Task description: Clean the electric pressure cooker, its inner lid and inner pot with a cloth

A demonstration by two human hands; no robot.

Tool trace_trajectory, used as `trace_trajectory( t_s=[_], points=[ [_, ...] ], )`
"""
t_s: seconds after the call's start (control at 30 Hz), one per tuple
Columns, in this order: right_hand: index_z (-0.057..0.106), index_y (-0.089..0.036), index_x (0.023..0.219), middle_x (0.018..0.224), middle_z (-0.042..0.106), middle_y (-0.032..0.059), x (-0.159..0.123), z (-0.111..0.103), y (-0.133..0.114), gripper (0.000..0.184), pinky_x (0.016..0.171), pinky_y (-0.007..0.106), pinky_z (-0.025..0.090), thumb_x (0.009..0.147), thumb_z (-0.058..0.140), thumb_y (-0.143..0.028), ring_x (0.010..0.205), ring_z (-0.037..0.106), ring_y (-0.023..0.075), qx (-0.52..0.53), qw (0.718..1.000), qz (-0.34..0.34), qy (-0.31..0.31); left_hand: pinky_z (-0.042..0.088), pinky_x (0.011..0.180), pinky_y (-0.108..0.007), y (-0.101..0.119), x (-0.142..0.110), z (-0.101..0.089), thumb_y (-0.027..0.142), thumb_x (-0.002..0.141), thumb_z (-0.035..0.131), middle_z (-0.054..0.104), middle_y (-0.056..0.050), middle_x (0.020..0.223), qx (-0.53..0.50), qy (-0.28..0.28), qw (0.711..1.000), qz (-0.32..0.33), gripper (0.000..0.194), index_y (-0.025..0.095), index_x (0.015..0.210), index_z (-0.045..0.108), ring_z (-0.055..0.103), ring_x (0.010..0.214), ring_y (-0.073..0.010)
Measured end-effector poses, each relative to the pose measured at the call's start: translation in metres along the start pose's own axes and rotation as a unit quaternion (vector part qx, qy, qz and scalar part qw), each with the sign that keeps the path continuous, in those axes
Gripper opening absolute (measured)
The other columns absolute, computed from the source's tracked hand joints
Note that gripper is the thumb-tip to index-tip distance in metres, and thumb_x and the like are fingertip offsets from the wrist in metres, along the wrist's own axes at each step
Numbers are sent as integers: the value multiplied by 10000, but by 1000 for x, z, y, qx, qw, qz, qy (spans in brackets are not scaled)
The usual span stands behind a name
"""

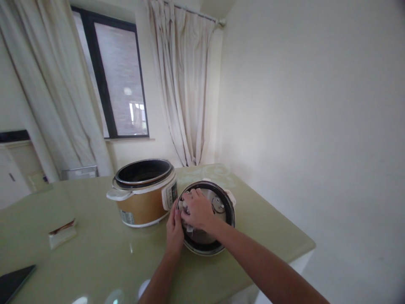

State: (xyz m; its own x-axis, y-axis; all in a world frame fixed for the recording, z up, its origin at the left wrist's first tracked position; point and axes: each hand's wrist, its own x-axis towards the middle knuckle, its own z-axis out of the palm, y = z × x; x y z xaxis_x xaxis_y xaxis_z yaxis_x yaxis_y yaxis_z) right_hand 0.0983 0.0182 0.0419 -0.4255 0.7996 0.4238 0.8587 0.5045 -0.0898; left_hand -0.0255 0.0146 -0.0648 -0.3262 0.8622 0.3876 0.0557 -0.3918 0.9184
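Observation:
An upturned pressure cooker lid, metal inside with a black sealing ring, lies on the green glass table. My right hand is closed over a whitish wad, perhaps a cloth or tissue, and presses it on the lid's inner left side. My left hand grips the lid's left rim, fingers curled on the edge. The open pressure cooker, gold-brown body with white trim and a dark inner pot, stands just left of the lid.
A small white tissue pack lies at the left of the table, and a dark flat device sits at the near left corner. Window and curtains stand behind; a white wall is on the right. The table's right edge is near the lid.

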Motion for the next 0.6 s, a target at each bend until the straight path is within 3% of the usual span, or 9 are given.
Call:
trace_trajectory(
  t_s=[0.13, 0.2, 0.27, 0.33, 0.4, 0.47, 0.53, 0.6],
  points=[
    [418, -256, 1553, 1505, 509, 123, -35, 5, 26, 721, 1164, 445, 383, 927, 656, -523, 1386, 448, 284, 142, 987, -68, -18, 343, 1258, -413, 8, 1, -2, 606, 1024, 428, 568, -104, 1553, 35, 20, 999, 3, 619, 226, 1497, 554, 458, 1497, -255],
    [347, -244, 1596, 1582, 441, 134, -48, 6, 54, 748, 1200, 442, 358, 963, 607, -546, 1464, 399, 276, 197, 979, -44, 22, 326, 1267, -421, 13, 1, -2, 585, 1016, 465, 534, -102, 1582, 56, 29, 998, 4, 618, 232, 1520, 522, 448, 1502, -262],
    [380, -228, 1564, 1568, 453, 145, -56, 10, 85, 653, 1199, 455, 374, 1006, 519, -538, 1468, 407, 268, 225, 966, 40, 122, 309, 1275, -437, 16, 1, -1, 559, 1011, 490, 513, -104, 1596, 75, 39, 996, 9, 618, 238, 1539, 493, 437, 1506, -270],
    [443, -218, 1502, 1511, 499, 160, -59, 20, 111, 600, 1169, 496, 413, 1000, 494, -543, 1423, 451, 283, 232, 932, 157, 229, 297, 1278, -456, 17, -1, 1, 537, 1014, 486, 510, -113, 1590, 99, 48, 994, 21, 619, 239, 1557, 464, 428, 1506, -278],
    [482, -194, 1455, 1457, 539, 186, -59, 37, 130, 636, 1100, 530, 476, 948, 539, -574, 1350, 519, 313, 268, 888, 256, 272, 311, 1266, -484, 16, -2, 0, 523, 1017, 472, 535, -136, 1548, 137, 55, 988, 48, 620, 226, 1561, 459, 440, 1486, -297],
    [519, -166, 1411, 1348, 619, 193, -59, 58, 141, 675, 990, 521, 549, 904, 568, -608, 1219, 620, 323, 354, 855, 304, 226, 336, 1237, -526, 16, -4, -3, 509, 1016, 464, 557, -167, 1490, 198, 75, 973, 87, 614, 201, 1547, 480, 457, 1449, -324],
    [581, -158, 1332, 1186, 704, 160, -60, 78, 144, 635, 889, 475, 591, 907, 546, -629, 1057, 697, 301, 437, 835, 297, 152, 337, 1216, -557, 17, -6, -8, 484, 1013, 472, 559, -193, 1448, 268, 98, 949, 132, 597, 177, 1522, 518, 465, 1413, -343],
    [625, -174, 1259, 1083, 741, 124, -61, 93, 143, 571, 849, 446, 601, 945, 487, -631, 984, 718, 281, 451, 846, 261, 114, 302, 1223, -569, 20, -10, -12, 445, 1015, 481, 567, -195, 1435, 327, 93, 925, 173, 553, 188, 1497, 560, 469, 1393, -346]
  ],
)
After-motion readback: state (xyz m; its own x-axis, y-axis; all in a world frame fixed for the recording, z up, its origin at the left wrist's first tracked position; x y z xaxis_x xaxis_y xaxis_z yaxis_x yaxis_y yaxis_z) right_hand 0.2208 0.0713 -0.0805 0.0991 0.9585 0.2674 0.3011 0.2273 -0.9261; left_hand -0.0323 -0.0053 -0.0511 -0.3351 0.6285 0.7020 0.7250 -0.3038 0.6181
